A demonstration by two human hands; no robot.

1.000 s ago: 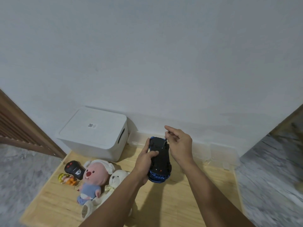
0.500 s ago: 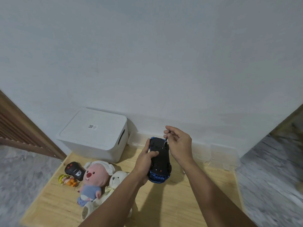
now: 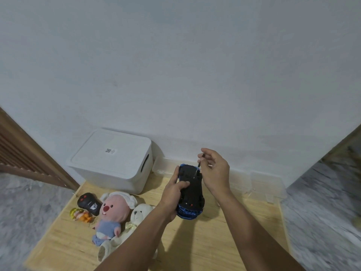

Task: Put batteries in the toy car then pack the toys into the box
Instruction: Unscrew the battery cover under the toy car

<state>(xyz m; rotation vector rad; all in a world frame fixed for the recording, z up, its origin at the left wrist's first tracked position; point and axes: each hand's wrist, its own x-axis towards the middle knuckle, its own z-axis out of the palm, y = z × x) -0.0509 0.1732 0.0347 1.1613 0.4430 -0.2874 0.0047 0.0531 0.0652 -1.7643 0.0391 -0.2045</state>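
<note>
Head view: left hand (image 3: pixel 174 194) holds glossy blue toy car (image 3: pixel 190 192) underside-up.

The toy car (image 3: pixel 190 192) shows a matt black plastic underside and glossy blue body. The box (image 3: pixel 111 161) is smooth white plastic. The 2 plush toys (image 3: pixel 113 214) look like soft cloth. The surface (image 3: pixel 195 243) is pale, grained wood.
</note>
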